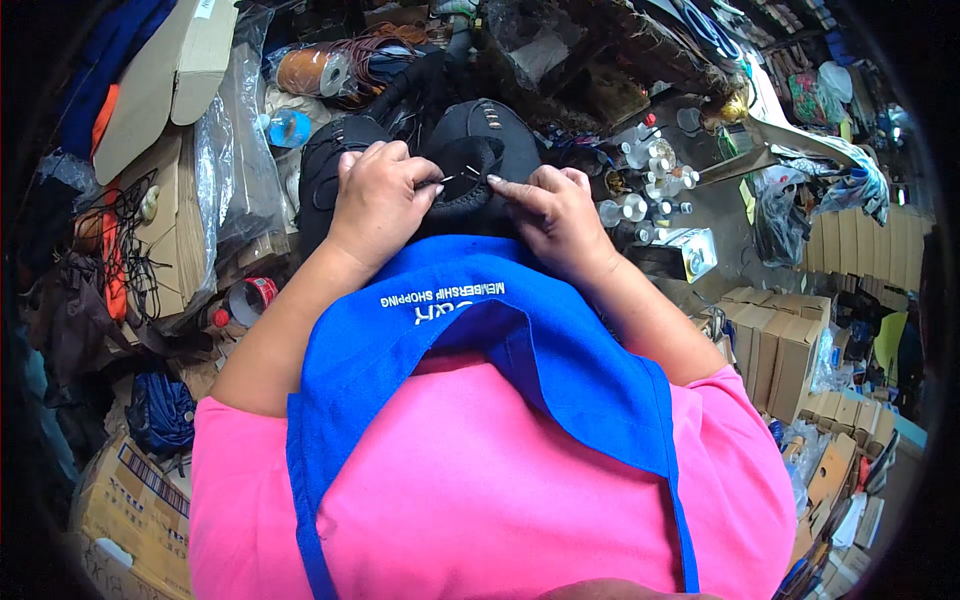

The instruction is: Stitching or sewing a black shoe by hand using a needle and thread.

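Over my lap lies a black shoe-like piece (475, 153) with a dark rounded opening. My left hand (385, 195) is closed at its left side, thumb and forefinger pinching a thin, light-tipped needle-like tool (446, 180). Close to that tip, a short pale sliver stands out at the opening; what it is cannot be made out. My right hand (560, 215) grips the piece's right edge with thumb and forefinger, its other fingers curled. Another dark form like a shoe (325, 160) shows beyond my left hand. My blue apron (430, 300) covers the near part of my lap.
Several small bottles (655, 170) stand on the right. Flattened cardboard (165, 215) and clear plastic crowd the left, below a spool of orange-brown cord (312, 72). Stacked cardboard boxes (770, 340) fill the lower right, and a carton (135, 510) sits lower left.
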Tool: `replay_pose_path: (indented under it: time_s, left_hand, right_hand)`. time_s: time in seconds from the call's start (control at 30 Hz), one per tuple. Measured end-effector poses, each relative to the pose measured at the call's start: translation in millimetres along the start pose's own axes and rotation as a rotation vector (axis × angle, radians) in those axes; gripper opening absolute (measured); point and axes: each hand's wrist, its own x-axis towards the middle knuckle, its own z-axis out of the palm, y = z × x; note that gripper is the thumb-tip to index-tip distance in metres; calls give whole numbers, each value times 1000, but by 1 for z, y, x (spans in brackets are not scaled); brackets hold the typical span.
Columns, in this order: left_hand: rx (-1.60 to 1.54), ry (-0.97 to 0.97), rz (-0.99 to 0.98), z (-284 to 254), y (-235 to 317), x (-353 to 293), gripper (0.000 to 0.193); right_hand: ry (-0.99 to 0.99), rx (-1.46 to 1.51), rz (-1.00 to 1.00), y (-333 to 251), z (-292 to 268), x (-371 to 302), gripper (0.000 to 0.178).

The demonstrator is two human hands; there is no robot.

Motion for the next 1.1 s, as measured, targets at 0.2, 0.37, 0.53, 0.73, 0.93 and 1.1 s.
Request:
replay_pose_path:
  time_s: [0.2, 0.37, 0.53, 0.73, 0.93, 1.1]
  left_hand:
    - [-641, -148, -205, -3, 1, 10, 23]
    - [-464, -155, -90, 12, -13, 10, 24]
    - [-391, -165, -62, 13, -13, 11, 24]
    - [-362, -171, -27, 14, -12, 15, 23]
    - [-484, -236, -116, 13, -13, 18, 21]
    - [-551, -256, -104, 13, -15, 16, 22]
  right_hand:
    - [-291, 570, 349, 24, -15, 16, 31]
    - [-352, 591, 276, 37, -19, 29, 35]
    - [-375, 603, 292, 37, -21, 33, 40]
    - [-395, 572, 277, 36, -24, 35, 36]
    - [-429, 633, 306, 40, -23, 33, 27]
    - [-434, 592, 301, 40, -24, 35, 28]
